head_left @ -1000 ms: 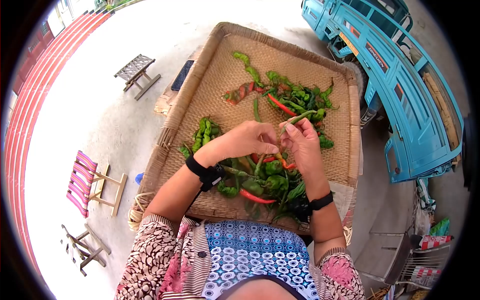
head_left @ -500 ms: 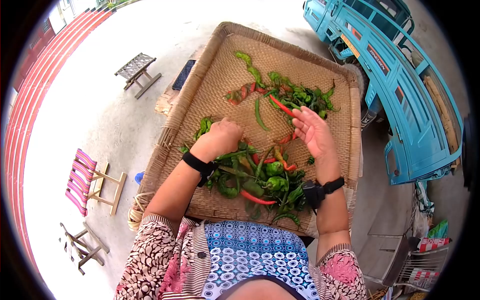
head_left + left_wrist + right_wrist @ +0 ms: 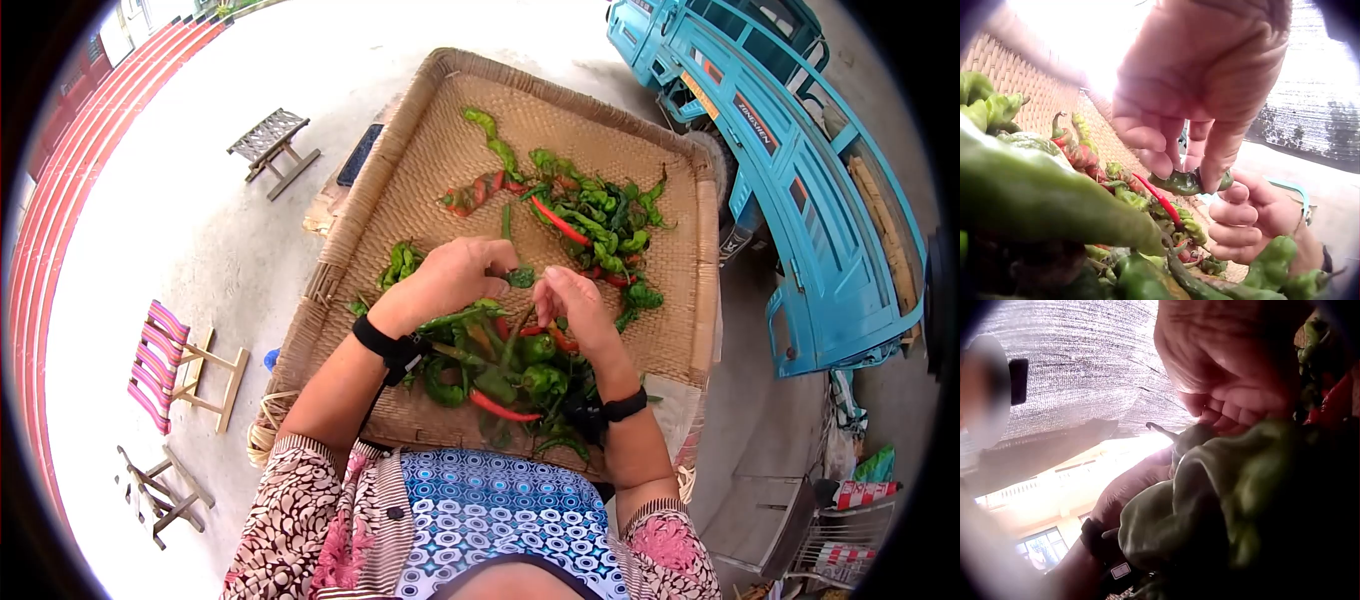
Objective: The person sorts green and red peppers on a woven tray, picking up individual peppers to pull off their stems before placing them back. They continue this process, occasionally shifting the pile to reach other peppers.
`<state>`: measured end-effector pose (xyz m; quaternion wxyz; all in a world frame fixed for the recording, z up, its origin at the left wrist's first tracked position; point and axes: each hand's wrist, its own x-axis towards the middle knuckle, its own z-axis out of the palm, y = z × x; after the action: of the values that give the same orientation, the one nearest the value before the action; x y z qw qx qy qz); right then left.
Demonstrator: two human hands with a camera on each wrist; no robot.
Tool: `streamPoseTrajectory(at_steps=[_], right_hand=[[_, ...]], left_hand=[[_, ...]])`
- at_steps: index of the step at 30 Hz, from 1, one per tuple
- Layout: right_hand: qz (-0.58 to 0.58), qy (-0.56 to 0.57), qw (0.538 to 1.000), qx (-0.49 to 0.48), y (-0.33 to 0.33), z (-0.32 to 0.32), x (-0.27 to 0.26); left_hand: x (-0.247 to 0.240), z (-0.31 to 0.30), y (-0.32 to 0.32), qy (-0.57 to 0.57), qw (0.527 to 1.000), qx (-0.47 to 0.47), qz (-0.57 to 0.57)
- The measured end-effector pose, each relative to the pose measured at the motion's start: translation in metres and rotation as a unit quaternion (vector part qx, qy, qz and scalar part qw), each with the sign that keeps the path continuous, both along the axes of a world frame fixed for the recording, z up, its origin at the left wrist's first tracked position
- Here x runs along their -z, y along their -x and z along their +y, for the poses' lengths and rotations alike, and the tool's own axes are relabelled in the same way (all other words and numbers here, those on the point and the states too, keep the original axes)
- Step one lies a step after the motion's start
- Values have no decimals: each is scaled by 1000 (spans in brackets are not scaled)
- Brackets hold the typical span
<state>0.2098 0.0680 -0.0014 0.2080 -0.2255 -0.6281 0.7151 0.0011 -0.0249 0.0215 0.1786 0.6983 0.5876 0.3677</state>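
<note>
My left hand (image 3: 450,275) pinches a short dark-green pepper (image 3: 520,277) between thumb and fingers, above the near heap of peppers (image 3: 500,370). In the left wrist view the pepper (image 3: 1185,182) hangs sideways under the fingertips. My right hand (image 3: 578,305) has its fingers curled, with thumb and index finger together right at the pepper's right end. That end is partly hidden by the right fingers (image 3: 1235,215). Green peppers and a few red ones make up the near heap. A second heap (image 3: 600,205) lies farther back, with a long red pepper (image 3: 560,222) across its left side.
All the peppers lie in a woven tray (image 3: 400,160) with a raised rim. A small green group (image 3: 402,263) sits by its left side. Low stools (image 3: 270,140) and a folding chair (image 3: 160,365) stand to the left, a blue truck (image 3: 780,150) to the right.
Earlier the right hand held a long green pepper, then spread open beside the far heap while the left hand was down at the near heap. Now both hands meet at the short dark-green pepper.
</note>
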Motion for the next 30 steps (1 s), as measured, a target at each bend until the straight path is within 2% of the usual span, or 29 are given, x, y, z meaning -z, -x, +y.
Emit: streamPoseTrajectory(at_steps=[1, 4, 7, 10, 11, 14, 16, 20, 22, 25, 30], right_hand=[[0, 8, 1000, 13, -1, 1, -1], [33, 28, 997, 57, -4, 6, -5], [130, 61, 982, 123, -4, 5, -15], [146, 102, 978, 110, -4, 4, -16], [116, 84, 984, 109, -5, 4, -14], [48, 40, 994, 91, -8, 3, -5], [35, 19, 997, 65, -10, 4, -4], [-71, -103, 991, 43, -4, -4, -3], [-182, -248, 951, 20, -3, -7, -5], [-238, -388, 890, -19, -2, -16, -20], [-147, -279, 949, 12, -2, -11, 1]], left_hand=[[3, 1, 0, -37, 999, 1, -14], [2, -3, 0, 21, 991, -128, 15], [13, -2, 10, 97, 992, -36, 75], [21, -1, 6, 181, 965, 36, 186], [22, -1, 4, 217, 954, 43, 204], [30, -5, 9, 173, 966, 70, 177], [27, -5, 10, 194, 963, 68, 175], [26, -6, 10, 187, 970, 59, 143], [14, -7, 3, 162, 973, 57, 152], [2, -7, -6, 91, 990, 36, 98], [-2, -8, -6, 30, 998, 16, 47]])
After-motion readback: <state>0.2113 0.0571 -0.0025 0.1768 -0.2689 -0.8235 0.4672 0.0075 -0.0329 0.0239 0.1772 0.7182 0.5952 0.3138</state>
